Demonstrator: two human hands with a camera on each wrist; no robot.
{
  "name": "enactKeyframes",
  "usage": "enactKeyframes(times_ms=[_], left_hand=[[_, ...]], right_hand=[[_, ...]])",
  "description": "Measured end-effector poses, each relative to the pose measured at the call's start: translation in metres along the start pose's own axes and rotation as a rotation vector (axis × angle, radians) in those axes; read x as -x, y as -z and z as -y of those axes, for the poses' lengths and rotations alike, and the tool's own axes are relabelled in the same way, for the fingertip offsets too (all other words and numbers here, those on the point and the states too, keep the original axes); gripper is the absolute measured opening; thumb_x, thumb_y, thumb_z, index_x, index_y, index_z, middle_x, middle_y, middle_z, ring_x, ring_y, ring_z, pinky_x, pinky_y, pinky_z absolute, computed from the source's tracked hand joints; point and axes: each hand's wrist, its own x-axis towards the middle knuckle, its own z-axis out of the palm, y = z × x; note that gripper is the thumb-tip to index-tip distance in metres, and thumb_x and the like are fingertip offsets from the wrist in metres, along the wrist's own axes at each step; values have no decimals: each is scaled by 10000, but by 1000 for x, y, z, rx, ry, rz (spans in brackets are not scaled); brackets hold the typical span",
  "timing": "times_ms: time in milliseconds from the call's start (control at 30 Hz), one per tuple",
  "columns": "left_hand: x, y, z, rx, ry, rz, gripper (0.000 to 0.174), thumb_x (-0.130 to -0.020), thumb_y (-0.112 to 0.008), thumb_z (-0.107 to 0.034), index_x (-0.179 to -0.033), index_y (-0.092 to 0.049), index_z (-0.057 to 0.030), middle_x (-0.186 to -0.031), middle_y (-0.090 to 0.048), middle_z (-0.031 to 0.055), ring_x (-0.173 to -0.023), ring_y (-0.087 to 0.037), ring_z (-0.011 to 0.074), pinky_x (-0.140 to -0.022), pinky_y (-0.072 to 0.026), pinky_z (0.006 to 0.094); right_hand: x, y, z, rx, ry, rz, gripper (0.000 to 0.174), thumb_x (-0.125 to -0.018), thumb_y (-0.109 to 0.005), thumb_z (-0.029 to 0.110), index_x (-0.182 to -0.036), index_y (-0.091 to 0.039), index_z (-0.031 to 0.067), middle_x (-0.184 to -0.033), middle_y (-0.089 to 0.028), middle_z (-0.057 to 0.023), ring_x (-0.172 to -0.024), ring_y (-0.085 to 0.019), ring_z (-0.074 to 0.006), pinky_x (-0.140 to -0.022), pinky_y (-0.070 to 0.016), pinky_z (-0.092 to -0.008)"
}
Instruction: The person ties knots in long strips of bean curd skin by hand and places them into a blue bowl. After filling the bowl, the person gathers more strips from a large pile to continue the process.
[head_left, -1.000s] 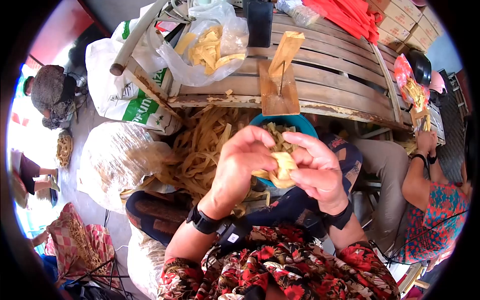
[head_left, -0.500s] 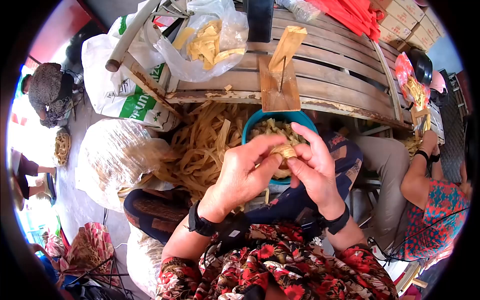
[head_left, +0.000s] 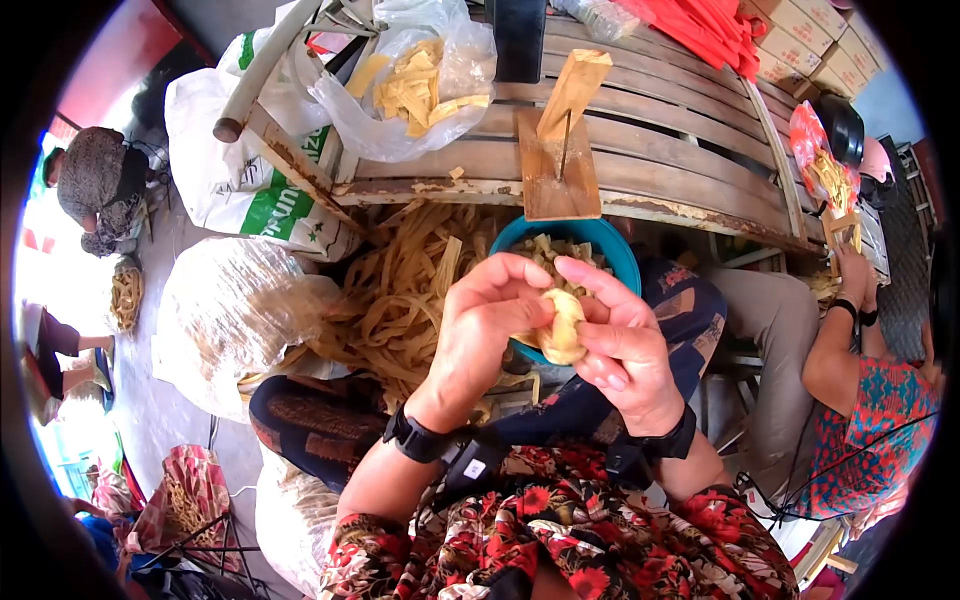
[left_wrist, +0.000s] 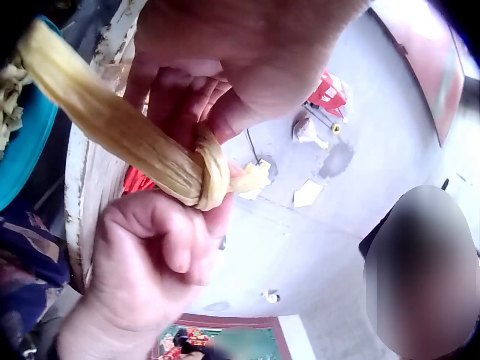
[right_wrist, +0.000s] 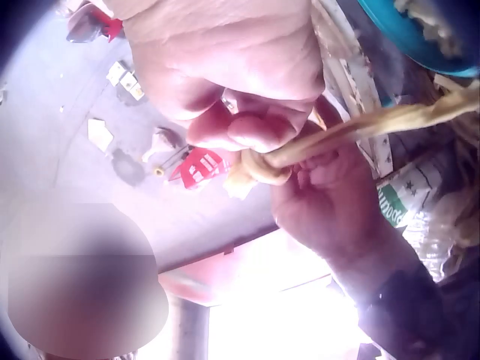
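Observation:
In the head view a pale yellow flat strip is bunched into a loop between the two hands. My left hand pinches it between thumb and forefinger from the left. From the right, my right hand grips it between thumb and fingers. The left wrist view shows the strip with a loop wrapped round it like a knot and a long tail running up to the left. In the right wrist view the same knotted strip lies between both hands, its short end poking out past the loop.
Below the hands stands a blue-green basin of short pale pieces. Loose long strips lie in a heap beside it. On the slatted bench are a wooden stand and a plastic bag of yellow pieces. Another person sits at right.
The hands tilt the strip differently than half a second ago, so its looped side shows more. Both hands hold it throughout, over the basin.

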Motion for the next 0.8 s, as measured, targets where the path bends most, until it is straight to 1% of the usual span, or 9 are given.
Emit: enactKeyframes(times_ms=[33,167,333,433,533,600,667,733,800], left_hand=[[1,-2,3,-54,-48,6,116,-833,-571,-40,-942,-567,-2,-850,-635,53,-741,-590,102,-677,-450,214],[5,8,1,46,338,315,311,-900,-514,-286,-951,-573,15,-734,-601,51,-613,-589,127,-579,-474,233],[6,7,1,-51,374,316,348,-914,-517,-329,-960,-564,13,-720,-598,75,-608,-601,160,-565,-480,252],[8,-2,-9,-302,282,201,353,-926,-513,-375,-951,-563,-26,-701,-577,31,-577,-571,117,-532,-447,219],[9,-11,-12,-397,175,219,316,-912,-560,-313,-983,-560,-5,-708,-569,18,-615,-585,85,-535,-460,205],[12,-3,-20,-299,250,311,272,-891,-602,-202,-1071,-584,1,-732,-591,-4,-668,-576,67,-582,-464,207],[19,14,-21,-368,46,226,232,-866,-633,-137,-1053,-617,0,-776,-626,0,-721,-571,72,-651,-462,213],[10,32,-25,-370,108,108,131,-834,-663,-95,-916,-677,6,-796,-641,10,-736,-557,73,-682,-447,212],[10,31,-27,-433,95,67,113,-824,-675,-91,-870,-681,12,-782,-636,9,-716,-546,73,-666,-439,205]], right_hand=[[-1,3,2,33,11,34,533,-855,-559,-4,-1348,-365,53,-943,-613,-78,-445,-402,-32,-415,-331,-149],[2,2,11,447,69,0,526,-885,-564,52,-1360,-338,58,-938,-619,-64,-561,-480,-25,-468,-369,-148],[3,-1,9,823,291,-124,445,-891,-588,94,-1300,-420,47,-939,-612,-33,-683,-526,-26,-594,-433,-173],[8,13,18,903,159,-175,196,-895,-600,205,-916,-557,15,-782,-573,17,-644,-462,-22,-570,-409,-191],[2,-3,11,961,25,-158,312,-921,-556,298,-794,-556,13,-629,-489,26,-571,-419,-23,-486,-360,-204],[10,-2,16,569,-31,-97,281,-941,-517,257,-795,-552,20,-615,-495,10,-493,-421,-36,-429,-327,-189],[22,9,16,288,81,-65,249,-954,-484,208,-798,-547,23,-608,-497,-1,-439,-413,-46,-391,-305,-179],[20,3,18,531,-61,-74,254,-964,-457,185,-808,-545,5,-644,-529,-23,-464,-453,-52,-416,-359,-182],[12,15,19,651,4,64,273,-970,-453,204,-829,-550,-8,-682,-562,-38,-529,-522,-74,-491,-432,-207]])
